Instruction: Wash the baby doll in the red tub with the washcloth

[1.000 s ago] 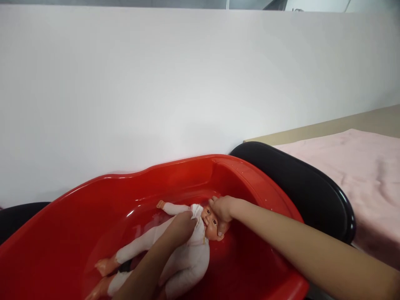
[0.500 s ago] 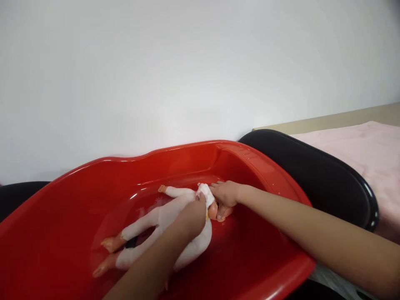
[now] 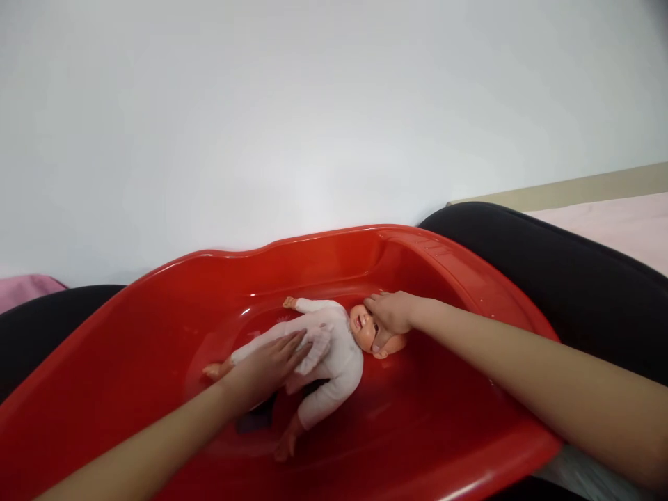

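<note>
1. The baby doll (image 3: 334, 355) is seen lying on its back, face up, in the middle part of the red plastic baby bath (image 3: 292, 240). A wet-looking white sleepsuit (image 3: 344, 365) is worn on the body; the head and feet are left bare.
2. The doll's long axis is set diagonally across the bath: the head is directed toward the right-hand rim, and the legs toward the near left. One arm is extended toward the far rim. One foot (image 3: 287, 445) is seen at the near side, the other just beyond the left hand.
3. The right hand (image 3: 394, 313) is placed nearest the head. It is curved over the crown and side of the head, which appears held between fingers and thumb.
4. The left hand (image 3: 266, 365) is held open and flat, with the fingers (image 3: 292, 344) laid on the doll's lower body. No grip is shown. This arm is reached in over the near left side of the rim.
5. A dark patch (image 3: 254, 421) is noted beside the doll's legs; its nature cannot be told.
6. The black surround (image 3: 522, 243) is seen beyond the bath on the right, with a pink towel (image 3: 600, 229) past it. A white wall (image 3: 313, 104) closes the view.
</note>
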